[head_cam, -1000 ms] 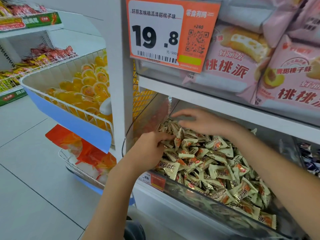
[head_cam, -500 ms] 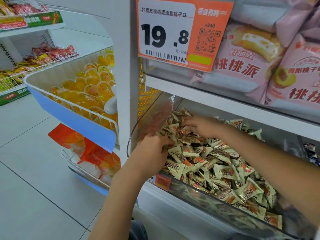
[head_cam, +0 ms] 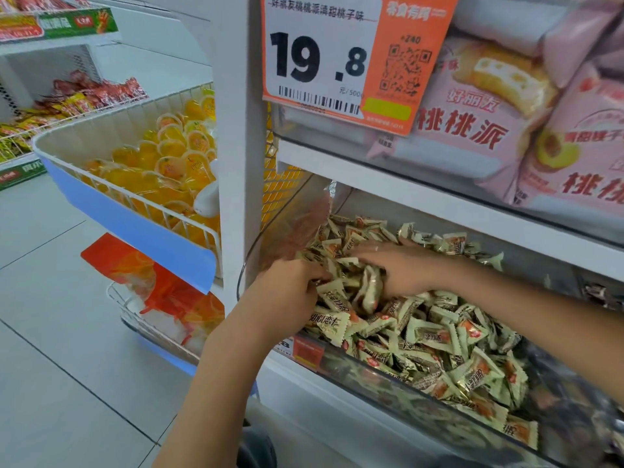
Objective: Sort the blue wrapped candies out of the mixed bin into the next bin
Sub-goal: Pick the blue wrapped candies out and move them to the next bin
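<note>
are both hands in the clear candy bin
Yes, the left hand and right hand both rest among pale green wrapped candies inside it.

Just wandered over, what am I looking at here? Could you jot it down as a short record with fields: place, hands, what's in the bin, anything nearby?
Place: shop shelving, seen from a head-worn camera
Bin: clear bin on a lower shelf
Contents: pale green wrapped candies with orange marks; no blue ones visible
Left hand: at the bin's left end, fingers curled among the candies
Right hand: pressed palm down into the pile, fingers partly buried
Above: price tag reading 19.8, pink snack packs
Left side: wire basket of yellow jelly cups
</note>
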The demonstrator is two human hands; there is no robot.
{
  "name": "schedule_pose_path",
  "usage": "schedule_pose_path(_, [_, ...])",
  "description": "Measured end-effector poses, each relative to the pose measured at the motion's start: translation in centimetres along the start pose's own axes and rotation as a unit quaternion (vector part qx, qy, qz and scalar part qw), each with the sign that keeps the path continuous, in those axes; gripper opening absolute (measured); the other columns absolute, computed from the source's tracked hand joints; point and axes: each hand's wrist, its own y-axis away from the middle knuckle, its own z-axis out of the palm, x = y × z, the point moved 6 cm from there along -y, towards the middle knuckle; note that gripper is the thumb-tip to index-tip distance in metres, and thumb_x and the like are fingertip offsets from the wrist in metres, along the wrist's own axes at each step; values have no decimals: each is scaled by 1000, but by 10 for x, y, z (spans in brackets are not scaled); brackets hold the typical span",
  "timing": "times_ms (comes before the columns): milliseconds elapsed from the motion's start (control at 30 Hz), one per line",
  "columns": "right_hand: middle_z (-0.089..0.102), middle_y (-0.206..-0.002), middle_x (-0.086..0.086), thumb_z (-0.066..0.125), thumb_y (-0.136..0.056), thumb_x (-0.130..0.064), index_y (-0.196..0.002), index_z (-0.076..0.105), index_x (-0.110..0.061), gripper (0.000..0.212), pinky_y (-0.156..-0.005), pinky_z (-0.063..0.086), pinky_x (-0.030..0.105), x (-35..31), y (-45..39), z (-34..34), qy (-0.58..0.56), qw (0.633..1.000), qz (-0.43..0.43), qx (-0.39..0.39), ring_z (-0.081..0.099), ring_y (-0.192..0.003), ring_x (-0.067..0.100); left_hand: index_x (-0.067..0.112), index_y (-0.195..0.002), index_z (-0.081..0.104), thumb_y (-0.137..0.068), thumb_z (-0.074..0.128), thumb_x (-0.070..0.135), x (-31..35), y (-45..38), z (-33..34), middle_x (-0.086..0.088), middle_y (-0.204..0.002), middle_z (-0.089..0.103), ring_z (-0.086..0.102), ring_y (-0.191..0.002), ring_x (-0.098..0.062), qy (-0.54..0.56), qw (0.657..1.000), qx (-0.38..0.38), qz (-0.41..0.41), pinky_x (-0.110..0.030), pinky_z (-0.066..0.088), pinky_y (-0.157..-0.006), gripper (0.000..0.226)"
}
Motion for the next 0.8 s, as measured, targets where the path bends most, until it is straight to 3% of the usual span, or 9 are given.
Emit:
schedule_pose_path(67, [37, -146, -7, 59, -82, 1, -139, 41, -27, 66, -98, 41, 19, 6, -6, -15, -35, 997, 1, 62, 48, -117, 8, 24, -119, 64, -89, 44, 2, 1, 1, -2, 1, -116, 65, 57, -104, -21, 3, 1000, 3, -2, -30, 48, -83, 43])
schedule_pose_path(133, [50, -133, 3, 59, -89, -6, -130, 51, -13, 43, -72, 35, 0, 18, -13, -29, -100, 989, 6, 109, 56, -94, 6, 24, -119, 64, -89, 45, 2, 3, 3, -2, 2, -114, 66, 59, -100, -19, 3, 1000, 6, 0, -29, 48, -81, 42])
schedule_pose_path(233, [51, -130, 16, 55, -92, -5, -129, 48, 1, 38, -87, 41, 19, 42, -32, -32, -224, 968, 45, 106, 52, -114, 31, 24, -119, 64, -89, 46, 3, 4, 3, -2, 1, -112, 67, 58, -100, -20, 1, 1000, 4, 3, -34, 49, -83, 41])
schedule_pose_path(333, [55, -109, 13, 41, -98, -8, -127, 47, 1, 31, -66, 44, 5, 49, -37, -34, -295, 946, 68, 112, 52, -82, 12, 26, -118, 64, -88, 45, 2, 3, 1, -1, 1, -111, 67, 58, -98, -21, -9, 1000, 6, -1, -38, 50, -82, 42])
schedule_pose_path(400, [55, -122, 17, 44, -98, -26, -126, 52, -4, 36, -83, 51, 22, 42, -26, -39, -295, 944, 63, 131, 53, -88, 18, 26, -117, 64, -87, 44, 1, 4, 0, -1, 0, -110, 67, 57, -98, -22, -21, 1000, 11, -1, -38, 50, -80, 44])
schedule_pose_path(467, [30, -151, -5, 59, -85, -47, -137, 40, -32, 58, -108, 30, 35, 11, -3, -31, -248, 966, -18, 70, 36, -128, 11, 27, -116, 65, -85, 44, 1, 5, 0, 0, -1, -106, 67, 57, -97, -24, -29, 999, 14, -1, -40, 50, -79, 45])
schedule_pose_path(600, [-12, -151, -24, 65, -57, -75, -139, -11, -56, 114, -117, 9, 49, -34, 26, 7, -71, 992, -84, -60, 1, -144, 13, 24, -104, 68, -86, 44, 4, 6, 3, -3, -2, -98, 68, 60, -84, -23, -38, 999, 22, -7, -39, 51, -73, 36])
schedule_pose_path(667, [0, -155, -17, 75, -63, -59, -142, -5, -52, 113, -100, 40, 34, -32, 21, 3, -33, 995, -87, -22, 31, -130, 14, 24, -99, 70, -86, 42, 2, 7, 4, -7, 0, -98, 68, 60, -81, -21, -29, 999, 36, 0, -39, 51, -72, 37])
schedule_pose_path(800, [20, -146, -9, 68, -71, -25, -141, 6, -50, 97, -70, 36, 25, -30, 10, 0, 41, 995, -81, 50, 42, -107, 15, 26, -99, 70, -85, 42, 3, 10, 6, -8, 4, -98, 68, 59, -85, -18, -25, 999, 39, 18, -38, 50, -74, 39])
